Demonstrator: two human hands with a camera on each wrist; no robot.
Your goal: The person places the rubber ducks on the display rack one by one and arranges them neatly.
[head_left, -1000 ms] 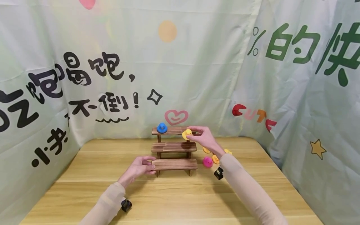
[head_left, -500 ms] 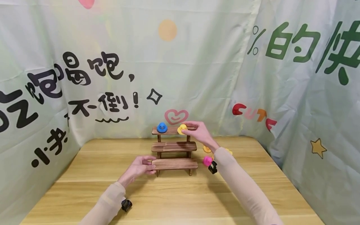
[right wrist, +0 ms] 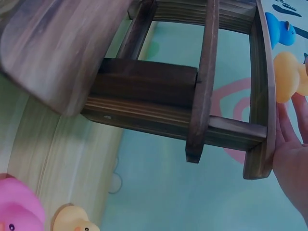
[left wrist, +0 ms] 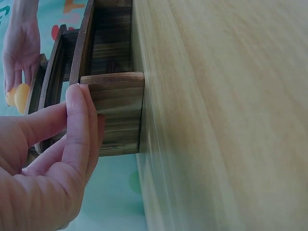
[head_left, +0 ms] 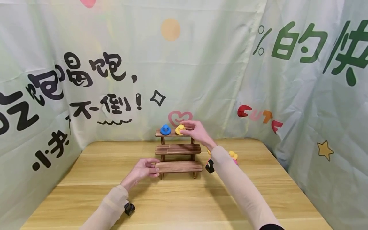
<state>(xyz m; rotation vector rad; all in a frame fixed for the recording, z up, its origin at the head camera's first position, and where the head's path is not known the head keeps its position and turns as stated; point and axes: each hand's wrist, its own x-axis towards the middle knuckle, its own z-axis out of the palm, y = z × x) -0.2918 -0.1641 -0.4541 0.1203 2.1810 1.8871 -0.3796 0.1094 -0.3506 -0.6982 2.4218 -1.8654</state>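
Note:
A three-tier wooden display stand [head_left: 178,149] rests on the table. My left hand [head_left: 141,171] holds the left end of its lowest tier, thumb and fingers closed about the board in the left wrist view. Up at the top tier, my right hand [head_left: 198,131] pinches a yellow rubber duck [head_left: 180,129] between thumb and fingers. The duck is at the board's surface, just right of a blue rubber duck [head_left: 165,129]. Both ducks also show at the top board's edge in the right wrist view, the yellow one [right wrist: 285,77] against my fingers.
Right of the stand, more ducks lie on the table [head_left: 161,204], partly hidden by my right sleeve: a yellow duck [head_left: 233,155], and a pink duck [right wrist: 19,207] in the right wrist view. A printed fabric curtain [head_left: 201,80] encloses the back and sides.
My right hand has carried the yellow duck leftward along the top tier, closer to the blue duck. The left hand stays on the lowest tier.

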